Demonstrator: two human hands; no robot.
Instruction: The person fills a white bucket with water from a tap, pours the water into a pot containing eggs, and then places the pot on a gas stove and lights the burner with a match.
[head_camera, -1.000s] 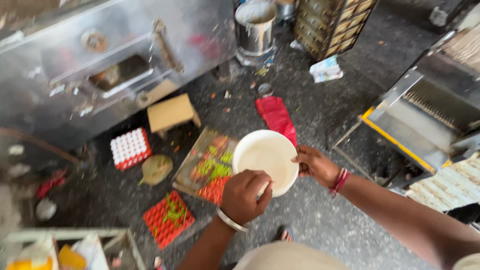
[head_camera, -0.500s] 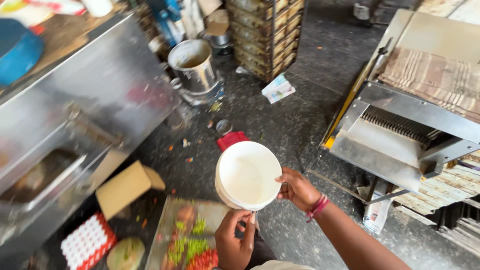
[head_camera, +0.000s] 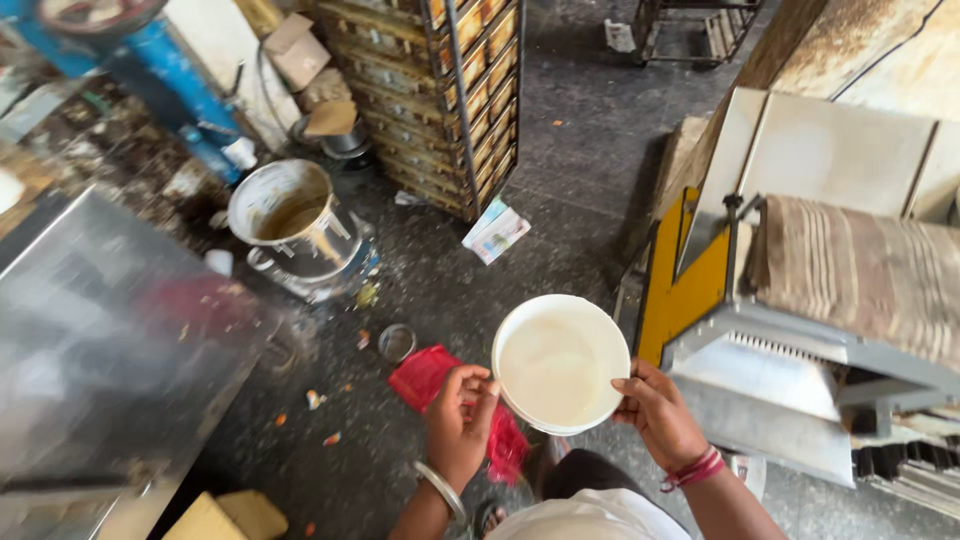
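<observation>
I hold a round white bucket (head_camera: 558, 365) in front of me, seen from above, with pale creamy liquid inside. My left hand (head_camera: 460, 420) grips its left rim, a metal bangle on that wrist. My right hand (head_camera: 658, 412) grips the right rim, red threads around the wrist. Below the bucket a red cloth (head_camera: 432, 382) lies on the dark floor.
A steel machine surface (head_camera: 100, 350) fills the left. A large metal pot (head_camera: 292, 225) stands on the floor, with a small round tin (head_camera: 397, 342) nearby. A rack of stacked trays (head_camera: 450, 90) stands ahead. A conveyor machine with yellow frame (head_camera: 800, 290) is at right. A printed packet (head_camera: 497, 230) lies on the floor.
The view has swung forward and right; the coloured trays and cardboard box have left the view. Both hands keep hold of the bucket, now level and centred before me.
</observation>
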